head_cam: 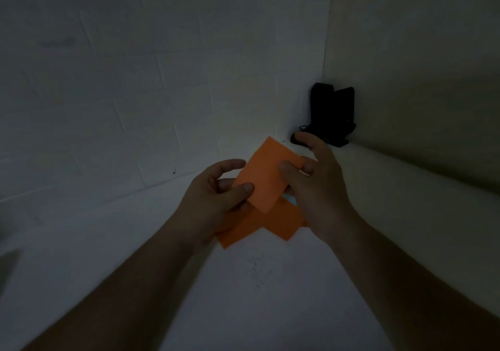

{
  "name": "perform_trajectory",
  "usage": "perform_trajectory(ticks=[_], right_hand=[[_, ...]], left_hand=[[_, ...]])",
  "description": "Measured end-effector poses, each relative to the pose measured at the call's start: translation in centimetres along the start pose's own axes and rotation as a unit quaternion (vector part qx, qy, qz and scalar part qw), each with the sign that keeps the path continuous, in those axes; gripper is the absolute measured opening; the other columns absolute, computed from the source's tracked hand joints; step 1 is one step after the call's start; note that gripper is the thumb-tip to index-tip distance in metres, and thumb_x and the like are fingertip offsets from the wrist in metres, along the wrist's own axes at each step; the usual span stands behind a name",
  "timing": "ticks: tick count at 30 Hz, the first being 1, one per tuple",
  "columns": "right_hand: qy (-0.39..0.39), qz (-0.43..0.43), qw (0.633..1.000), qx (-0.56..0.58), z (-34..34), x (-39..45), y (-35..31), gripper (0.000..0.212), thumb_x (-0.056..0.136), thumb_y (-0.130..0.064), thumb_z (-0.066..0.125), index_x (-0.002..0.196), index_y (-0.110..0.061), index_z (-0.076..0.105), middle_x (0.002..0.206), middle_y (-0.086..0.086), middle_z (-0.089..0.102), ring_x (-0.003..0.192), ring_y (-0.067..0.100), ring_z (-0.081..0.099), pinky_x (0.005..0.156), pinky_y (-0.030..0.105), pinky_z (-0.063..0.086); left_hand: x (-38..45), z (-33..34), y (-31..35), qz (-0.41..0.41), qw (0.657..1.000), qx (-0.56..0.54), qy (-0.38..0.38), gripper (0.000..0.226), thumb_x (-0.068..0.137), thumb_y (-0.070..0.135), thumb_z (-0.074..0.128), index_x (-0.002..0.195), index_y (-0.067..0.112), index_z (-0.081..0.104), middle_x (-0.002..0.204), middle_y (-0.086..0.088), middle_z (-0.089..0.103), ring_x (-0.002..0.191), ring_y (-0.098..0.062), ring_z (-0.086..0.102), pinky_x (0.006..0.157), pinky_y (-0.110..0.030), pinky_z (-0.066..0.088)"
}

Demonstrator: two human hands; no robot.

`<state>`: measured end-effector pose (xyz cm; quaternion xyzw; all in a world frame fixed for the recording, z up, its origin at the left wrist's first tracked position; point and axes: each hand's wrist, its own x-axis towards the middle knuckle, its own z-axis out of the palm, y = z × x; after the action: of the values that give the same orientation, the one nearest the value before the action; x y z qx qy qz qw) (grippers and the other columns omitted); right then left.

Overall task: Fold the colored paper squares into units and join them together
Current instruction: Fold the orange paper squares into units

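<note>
Pinching an orange paper (266, 173) from both sides, the left hand (216, 196) and right hand (315, 177) are seen with thumbs curled onto its face, above the middle of a white surface (243, 283). More orange papers (259, 225) are spread flat on that surface directly beneath. A black object (331, 115) is stood in the far right corner, against the walls.

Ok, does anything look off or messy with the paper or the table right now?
Nothing damaged. The held orange paper looks clean, pinched by the left hand and right hand. The orange pieces under it lie overlapped at odd angles, not stacked. Dark specks mark the table.
</note>
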<state>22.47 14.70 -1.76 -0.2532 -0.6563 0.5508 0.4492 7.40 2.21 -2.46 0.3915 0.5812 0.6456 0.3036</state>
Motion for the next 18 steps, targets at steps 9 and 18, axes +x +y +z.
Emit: perform_trajectory(ticks=[9,18], right_hand=[[-0.011,-0.030,0.999,-0.014,-0.4,-0.9,-1.1,0.051,0.091,-0.014,0.069,0.133,-0.038,0.052,0.085,0.001,0.076,0.081,0.014,0.074,0.079,0.040,0.063],[-0.085,-0.010,0.994,-0.063,-0.2,-1.3,-0.4,0.061,0.090,-0.015,0.069,0.137,-0.045,0.044,0.081,-0.001,0.076,0.079,0.016,0.073,0.076,0.041,0.060]], left_hand=[[-0.1,0.2,0.0,0.014,0.995,-0.081,0.047,0.022,0.093,0.005,0.069,0.115,0.011,0.072,0.091,-0.020,0.058,0.085,-0.032,0.062,0.082,-0.043,0.059],[-0.4,0.1,0.7,0.040,0.994,-0.075,0.067,0.046,0.088,-0.005,0.072,0.126,0.019,0.063,0.097,-0.014,0.077,0.086,-0.029,0.076,0.074,-0.041,0.060]])
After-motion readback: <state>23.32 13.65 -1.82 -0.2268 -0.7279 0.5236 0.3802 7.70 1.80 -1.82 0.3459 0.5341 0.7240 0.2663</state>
